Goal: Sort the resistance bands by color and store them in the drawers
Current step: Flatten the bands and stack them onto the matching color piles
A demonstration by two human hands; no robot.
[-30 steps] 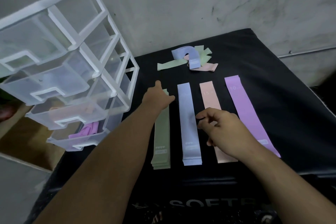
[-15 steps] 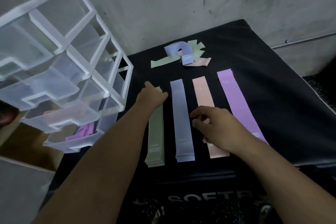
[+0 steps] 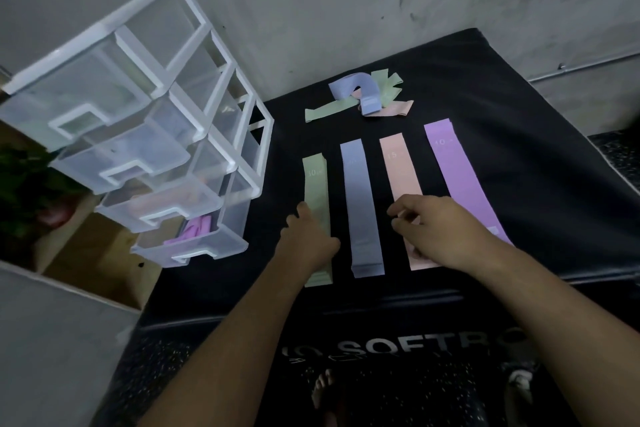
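Note:
Four flat stacks of resistance bands lie side by side on the black mat (image 3: 540, 156): green (image 3: 314, 180), blue (image 3: 360, 198), peach (image 3: 398, 166) and purple (image 3: 457, 170). My left hand (image 3: 308, 239) rests on the near half of the green stack, thumb out to the left, fingers hidden beneath it. Over the near part of the peach stack sits my right hand (image 3: 440, 229), its fingers loosely curled and nothing seen held. A loose pile of mixed bands (image 3: 363, 94) lies further back.
A clear plastic drawer unit with a white frame (image 3: 214, 55) stands at the mat's left, its drawers pulled out. The bottom drawer (image 3: 207, 250) holds purple bands, the one above (image 3: 162, 204) something peach. A cardboard box (image 3: 90, 260) sits below left; the wall is close behind.
My left hand has slid from the far end of the green stack toward its near end. The right hand stayed over the peach stack. The camera tilted slightly.

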